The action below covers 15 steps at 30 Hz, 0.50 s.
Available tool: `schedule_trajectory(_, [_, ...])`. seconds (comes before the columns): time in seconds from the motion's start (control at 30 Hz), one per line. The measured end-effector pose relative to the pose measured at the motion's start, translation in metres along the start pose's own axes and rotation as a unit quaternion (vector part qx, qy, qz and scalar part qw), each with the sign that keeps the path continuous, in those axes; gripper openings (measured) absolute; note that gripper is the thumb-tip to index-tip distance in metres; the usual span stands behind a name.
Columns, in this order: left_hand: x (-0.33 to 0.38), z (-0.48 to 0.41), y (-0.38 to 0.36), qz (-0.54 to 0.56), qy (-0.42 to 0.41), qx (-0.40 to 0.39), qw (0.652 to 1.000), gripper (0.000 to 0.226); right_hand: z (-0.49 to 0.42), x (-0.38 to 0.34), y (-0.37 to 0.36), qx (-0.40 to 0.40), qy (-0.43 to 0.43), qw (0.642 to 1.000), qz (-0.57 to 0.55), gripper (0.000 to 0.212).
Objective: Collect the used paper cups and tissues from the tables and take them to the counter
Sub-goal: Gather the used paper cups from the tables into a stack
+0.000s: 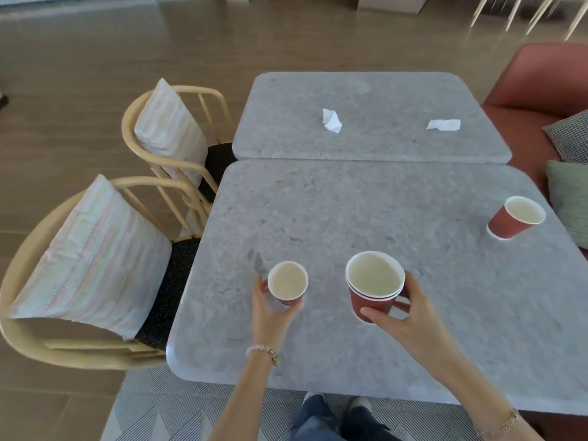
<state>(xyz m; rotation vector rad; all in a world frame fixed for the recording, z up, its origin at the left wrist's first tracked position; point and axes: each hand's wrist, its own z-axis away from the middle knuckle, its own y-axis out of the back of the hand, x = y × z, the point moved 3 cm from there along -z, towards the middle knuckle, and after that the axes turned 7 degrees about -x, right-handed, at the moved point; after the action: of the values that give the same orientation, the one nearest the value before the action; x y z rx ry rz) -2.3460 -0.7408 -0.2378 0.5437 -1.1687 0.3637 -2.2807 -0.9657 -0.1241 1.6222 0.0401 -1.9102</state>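
1. Two grey stone-look slabs pushed edge to edge: near tabletop (350, 211) and far tabletop (366, 90).
2. So, left hand (270, 313) curled round a single red paper cup (288, 283) with a white inside, fingertips on its left wall and thumb on the near side. Sits over the front-left part of the near tabletop. Can't tell whether lifted or still touching the surface.
3. Then right hand (405, 316) wrapped around a nested stack of red paper cups (366, 305), thumb across the near wall and fingers round the right side. Several white rims showing at the top. Just right of the single cup, not touching it.
4. One more lone red paper cup (515, 218) standing open end up by the right edge of the near tabletop, well apart from both hands.
5. Over on the far tabletop: a crumpled white tissue (332, 120) around the middle and a flatter white tissue (444, 124) off to its right, the two apart.
6. Left of the tabletops, two pale rattan armchairs (28, 342) with dark seats, each with a pastel-striped cushion (95, 249) propped in it.
7. On the right, a terracotta sofa (541, 78) with a checked cushion and a green one.
8. Also a pink bead bracelet (259, 351) on the left wrist, plus blue jeans (321, 418) over a grey patterned rug (152, 405).
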Motion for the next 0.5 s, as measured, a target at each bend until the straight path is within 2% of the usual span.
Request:
schedule_trajectory(0.23, [0.004,-0.016,-0.002,0.035,-0.041,-0.015,0.998,0.061,0.002,0.004,0.004,0.02,-0.011,1.0,-0.005,0.062])
schedule_trajectory(0.5, [0.042,-0.006,-0.003,0.082,-0.057,-0.01,0.995,0.06,-0.003,0.013,0.001,0.022,-0.013,0.999,-0.024,0.061])
